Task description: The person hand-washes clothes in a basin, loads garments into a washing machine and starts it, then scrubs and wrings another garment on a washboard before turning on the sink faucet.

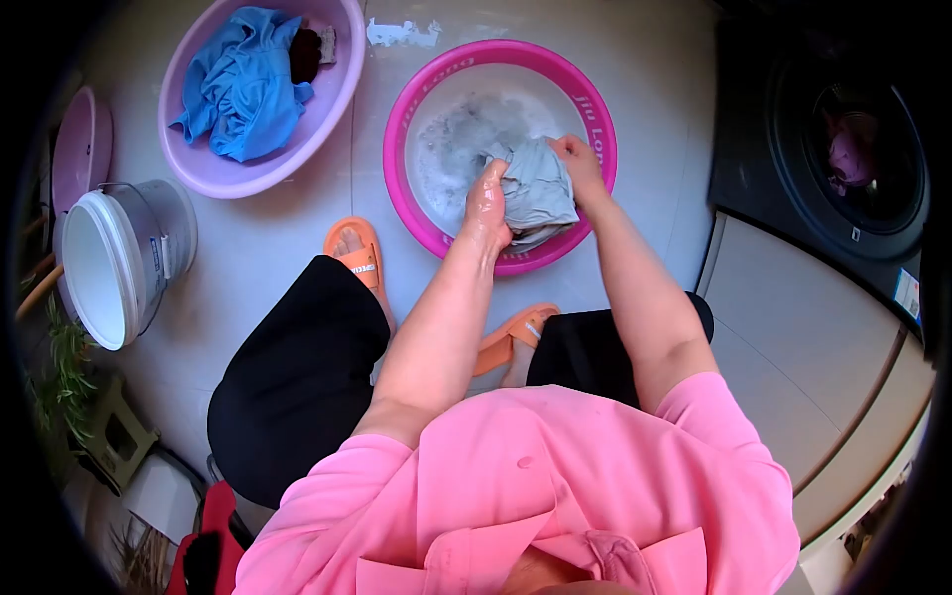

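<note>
A bright pink basin [399,188] with white lettering stands on the floor between my feet, holding sudsy water [441,149]. Wet grey cloth [540,188] is bunched up over its near right side, with more of it sunk in the suds. My left hand [488,203], wet and foamy, grips the cloth's left edge with the thumb on top. At the upper right edge, my right hand [581,167] has its fingers curled onto the same cloth. The fingertips of both hands are partly hidden by the fabric.
A lilac basin [342,109] at the upper left holds a blue garment [243,84] and a dark red item [304,55]. Left of me lies a white bucket [102,268], tilted, near a plant [67,362]. A front-loading washing machine [793,188] is at the right.
</note>
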Available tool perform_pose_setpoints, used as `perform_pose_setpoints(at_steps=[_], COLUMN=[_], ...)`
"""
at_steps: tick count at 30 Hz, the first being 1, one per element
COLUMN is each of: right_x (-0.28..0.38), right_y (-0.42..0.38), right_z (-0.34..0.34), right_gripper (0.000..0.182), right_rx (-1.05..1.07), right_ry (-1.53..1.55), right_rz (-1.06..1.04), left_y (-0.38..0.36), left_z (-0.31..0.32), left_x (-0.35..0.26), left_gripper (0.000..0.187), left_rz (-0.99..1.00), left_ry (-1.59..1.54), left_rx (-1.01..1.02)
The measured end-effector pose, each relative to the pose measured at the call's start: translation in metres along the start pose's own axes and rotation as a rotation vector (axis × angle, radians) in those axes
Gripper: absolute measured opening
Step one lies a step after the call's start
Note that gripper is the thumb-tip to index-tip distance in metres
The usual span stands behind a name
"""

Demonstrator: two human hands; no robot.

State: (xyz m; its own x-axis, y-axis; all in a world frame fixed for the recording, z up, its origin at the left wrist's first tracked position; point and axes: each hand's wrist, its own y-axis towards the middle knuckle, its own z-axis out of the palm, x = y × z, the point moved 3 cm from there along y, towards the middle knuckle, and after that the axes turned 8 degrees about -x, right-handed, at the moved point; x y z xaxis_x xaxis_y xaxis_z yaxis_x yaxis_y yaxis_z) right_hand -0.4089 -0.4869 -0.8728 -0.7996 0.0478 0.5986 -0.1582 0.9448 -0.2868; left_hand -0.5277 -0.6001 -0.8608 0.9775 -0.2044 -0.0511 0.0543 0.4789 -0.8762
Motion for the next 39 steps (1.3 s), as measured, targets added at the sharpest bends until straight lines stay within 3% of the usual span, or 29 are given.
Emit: perform_pose_setpoints(at_steps=[2,3,4,5,6,7,9,10,11,13,14,15,17,18,19,21,23,25,27,28,30,31,33,34,35,37,39], right_x=[-0.01,0.001,0.018,0.03,0.013,0.024,0.049,0.039,0.036,0.067,0.074,0.069,0.065,0.066,0.079,0.116,0.13,0.124,0.091,0.072,0.027,0.01,-0.019,-0.004,0.014,0.046,0.042], right_y=[0.0,-0.001,-0.009,-0.017,-0.013,-0.019,-0.028,-0.014,-0.015,-0.024,-0.023,-0.025,-0.026,-0.04,-0.061,-0.092,-0.093,-0.086,-0.053,-0.038,-0.009,0.002,0.011,0.012,0.016,0.01,0.017], right_z=[0.003,-0.002,-0.007,-0.007,0.013,0.015,0.022,0.027,0.025,-0.01,-0.017,-0.017,-0.017,-0.012,-0.014,-0.017,-0.01,-0.002,0.011,0.017,0.028,0.031,0.038,0.028,0.018,0.008,0.013], right_gripper=[0.051,0.051,0.054,0.058,0.077,0.077,0.074,0.069,0.069,0.05,0.052,0.052,0.052,0.051,0.051,0.045,0.043,0.041,0.042,0.042,0.049,0.049,0.055,0.054,0.054,0.046,0.047], right_rx=[0.323,0.324,0.53,0.735,0.925,0.925,1.013,0.884,0.884,0.293,0.347,0.35,0.274,0.297,0.295,0.382,0.405,0.426,0.166,0.167,0.293,0.295,0.439,0.526,0.529,0.72,0.817], right_ry=[0.434,0.432,0.605,0.776,0.905,0.906,0.767,0.544,0.543,0.388,0.382,0.377,-0.112,-0.128,-0.128,-0.278,-0.339,-0.395,-0.427,-0.427,0.029,0.027,0.452,0.589,0.586,0.687,0.58], right_rz=[0.37,0.367,0.567,0.77,0.837,0.839,0.484,0.335,0.334,0.463,0.285,0.288,-0.194,-0.268,-0.267,-0.262,-0.236,-0.205,-0.189,-0.187,0.084,0.084,0.352,0.592,0.59,0.516,0.428], left_y=[0.002,0.002,0.004,0.003,0.003,0.003,0.002,-0.001,0.0,0.005,-0.004,-0.003,0.003,0.028,0.028,0.024,0.036,0.039,0.027,0.026,0.023,0.015,0.004,0.004,0.006,-0.005,0.006], left_z=[-0.009,-0.013,-0.016,-0.016,-0.017,-0.02,-0.019,-0.021,-0.021,-0.025,-0.018,-0.018,-0.02,-0.03,-0.026,-0.016,-0.021,-0.022,-0.013,-0.009,-0.001,0.006,0.019,0.024,0.023,0.025,0.012], left_x=[0.0,0.002,0.005,0.011,0.017,0.02,0.022,0.017,0.017,0.016,0.011,0.012,0.009,0.017,0.014,0.001,0.001,0.003,0.013,0.016,0.019,0.019,0.022,0.024,0.023,0.022,0.025], left_gripper=[0.036,0.034,0.034,0.031,0.028,0.028,0.024,0.024,0.024,0.024,0.032,0.032,0.051,0.06,0.06,0.043,0.034,0.027,0.021,0.022,0.022,0.022,0.021,0.021,0.021,0.021,0.022], left_rz=[-0.017,-0.038,-0.037,-0.071,-0.107,-0.108,-0.01,-0.002,-0.001,0.022,-0.03,-0.033,0.044,0.007,0.007,0.156,0.162,0.118,0.179,0.225,0.272,0.3,0.349,0.459,0.461,0.401,0.341], left_ry=[0.01,0.021,0.018,0.12,0.224,0.224,0.472,0.449,0.448,0.111,-0.049,-0.054,0.013,0.136,0.137,0.285,0.275,0.116,-0.008,0.129,0.269,0.392,0.639,0.769,0.766,1.087,1.107], left_rx=[0.004,0.005,0.006,0.125,0.243,0.242,0.339,0.283,0.283,0.199,0.202,0.2,-0.077,-0.034,-0.033,-0.037,-0.086,0.038,-0.033,-0.012,0.008,0.054,0.146,0.219,0.217,0.337,0.338])
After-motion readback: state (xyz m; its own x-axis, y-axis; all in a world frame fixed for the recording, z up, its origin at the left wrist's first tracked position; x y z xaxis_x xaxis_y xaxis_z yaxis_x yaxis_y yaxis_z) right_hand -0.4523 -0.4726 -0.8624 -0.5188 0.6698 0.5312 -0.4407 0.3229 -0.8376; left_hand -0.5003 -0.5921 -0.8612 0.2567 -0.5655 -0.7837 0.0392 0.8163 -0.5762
